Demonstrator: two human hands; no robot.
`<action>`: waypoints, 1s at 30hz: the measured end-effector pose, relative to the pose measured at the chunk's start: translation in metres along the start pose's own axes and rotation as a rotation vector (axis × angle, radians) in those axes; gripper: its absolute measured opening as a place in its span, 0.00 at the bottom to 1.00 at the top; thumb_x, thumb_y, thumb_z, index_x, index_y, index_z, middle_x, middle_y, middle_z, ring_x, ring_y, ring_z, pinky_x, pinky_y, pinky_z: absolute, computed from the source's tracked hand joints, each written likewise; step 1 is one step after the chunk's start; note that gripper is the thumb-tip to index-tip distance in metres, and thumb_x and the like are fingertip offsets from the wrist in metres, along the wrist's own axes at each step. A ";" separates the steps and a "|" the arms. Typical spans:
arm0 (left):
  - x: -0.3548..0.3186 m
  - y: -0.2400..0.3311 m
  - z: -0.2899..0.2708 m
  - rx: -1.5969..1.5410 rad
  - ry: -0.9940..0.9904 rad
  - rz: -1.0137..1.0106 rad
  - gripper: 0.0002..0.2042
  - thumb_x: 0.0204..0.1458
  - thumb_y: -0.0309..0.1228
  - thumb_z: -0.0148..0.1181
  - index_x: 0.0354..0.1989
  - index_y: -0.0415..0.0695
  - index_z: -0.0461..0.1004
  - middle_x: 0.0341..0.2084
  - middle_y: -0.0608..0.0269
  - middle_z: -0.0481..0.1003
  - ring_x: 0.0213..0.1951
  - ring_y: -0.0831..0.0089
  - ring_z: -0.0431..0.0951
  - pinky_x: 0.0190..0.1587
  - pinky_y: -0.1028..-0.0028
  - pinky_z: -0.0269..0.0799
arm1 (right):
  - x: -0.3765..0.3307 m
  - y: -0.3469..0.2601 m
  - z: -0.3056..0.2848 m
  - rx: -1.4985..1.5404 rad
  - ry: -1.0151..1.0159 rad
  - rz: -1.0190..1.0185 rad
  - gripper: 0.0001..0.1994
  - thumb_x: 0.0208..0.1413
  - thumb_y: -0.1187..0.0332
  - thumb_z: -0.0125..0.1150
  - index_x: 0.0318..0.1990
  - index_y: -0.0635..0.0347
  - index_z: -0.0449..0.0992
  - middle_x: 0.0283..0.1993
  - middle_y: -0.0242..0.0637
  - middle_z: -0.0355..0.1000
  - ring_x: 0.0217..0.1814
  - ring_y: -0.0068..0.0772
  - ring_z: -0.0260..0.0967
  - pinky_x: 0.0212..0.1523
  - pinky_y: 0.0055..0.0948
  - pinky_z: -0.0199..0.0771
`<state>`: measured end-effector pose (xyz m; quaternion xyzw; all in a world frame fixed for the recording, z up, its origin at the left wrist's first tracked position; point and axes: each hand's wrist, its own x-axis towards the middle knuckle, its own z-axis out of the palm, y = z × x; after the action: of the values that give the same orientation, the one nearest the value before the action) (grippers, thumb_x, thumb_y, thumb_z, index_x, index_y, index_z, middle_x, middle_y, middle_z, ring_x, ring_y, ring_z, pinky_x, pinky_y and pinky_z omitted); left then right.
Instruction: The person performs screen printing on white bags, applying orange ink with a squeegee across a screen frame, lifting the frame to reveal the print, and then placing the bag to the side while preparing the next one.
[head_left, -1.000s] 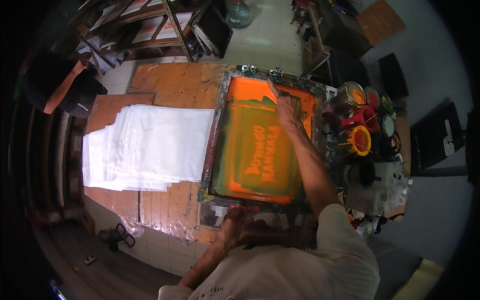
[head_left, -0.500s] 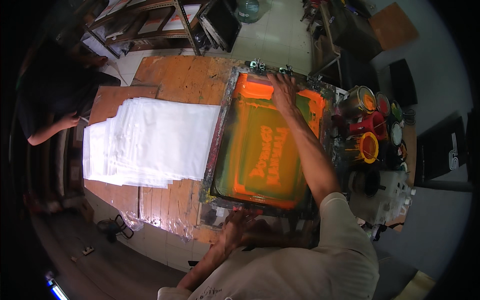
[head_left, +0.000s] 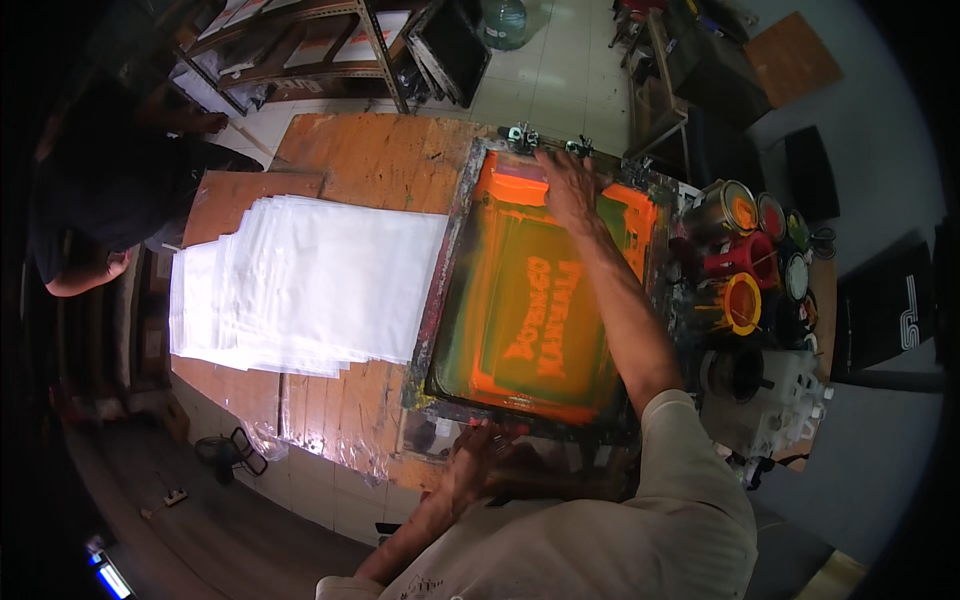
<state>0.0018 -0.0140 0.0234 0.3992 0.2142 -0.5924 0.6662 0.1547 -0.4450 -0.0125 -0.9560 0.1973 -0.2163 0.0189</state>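
A screen-printing frame (head_left: 462, 200) lies on the table in front of me, its mesh (head_left: 490, 300) smeared with orange ink around block lettering. My right hand (head_left: 570, 188) reaches across to the far end, its fingers closed over a squeegee (head_left: 518, 172) that is partly hidden beneath them. Thick orange ink (head_left: 515, 190) lies along the near side of the squeegee. At the frame's near edge my left hand (head_left: 474, 452) has its fingers bent against the rim, partly in shadow. Hinge clamps (head_left: 522, 137) stand along the frame's far edge.
A fanned stack of white plastic bags (head_left: 310, 285) lies left of the frame on the wooden table (head_left: 380, 145). Ink cans (head_left: 722, 210) and a white jug (head_left: 785, 400) crowd the right side. Another person (head_left: 120, 190) stands at the left, beyond the stack. Behind is a metal shelf (head_left: 385, 60).
The view has shifted slightly, so the table sits a little farther right. My hands keep nearly the same places on squeegee and frame. The other person's near hand has moved left and down.
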 end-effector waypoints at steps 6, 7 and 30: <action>-0.002 0.001 -0.003 0.025 0.048 -0.004 0.18 0.69 0.41 0.52 0.54 0.38 0.66 0.50 0.49 0.76 0.59 0.57 0.75 0.64 0.56 0.68 | 0.003 -0.004 0.006 -0.022 0.050 0.012 0.28 0.49 0.79 0.63 0.60 0.50 0.73 0.47 0.40 0.71 0.55 0.43 0.68 0.54 0.47 0.61; -0.004 0.000 -0.002 0.024 0.052 -0.016 0.18 0.69 0.41 0.52 0.54 0.38 0.66 0.50 0.50 0.76 0.59 0.57 0.75 0.64 0.56 0.68 | 0.005 -0.007 0.001 0.024 0.019 0.012 0.25 0.50 0.79 0.62 0.59 0.51 0.73 0.47 0.40 0.72 0.57 0.42 0.68 0.55 0.48 0.61; -0.008 0.002 0.004 0.103 0.025 0.020 0.21 0.67 0.49 0.51 0.54 0.43 0.68 0.53 0.50 0.76 0.62 0.58 0.72 0.67 0.54 0.61 | -0.047 -0.026 -0.043 0.032 -0.150 -0.010 0.32 0.47 0.84 0.60 0.64 0.54 0.71 0.51 0.42 0.72 0.56 0.46 0.68 0.59 0.51 0.59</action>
<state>0.0009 -0.0116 0.0324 0.4426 0.1875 -0.5908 0.6480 0.1078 -0.4010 0.0103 -0.9701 0.1871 -0.1473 0.0479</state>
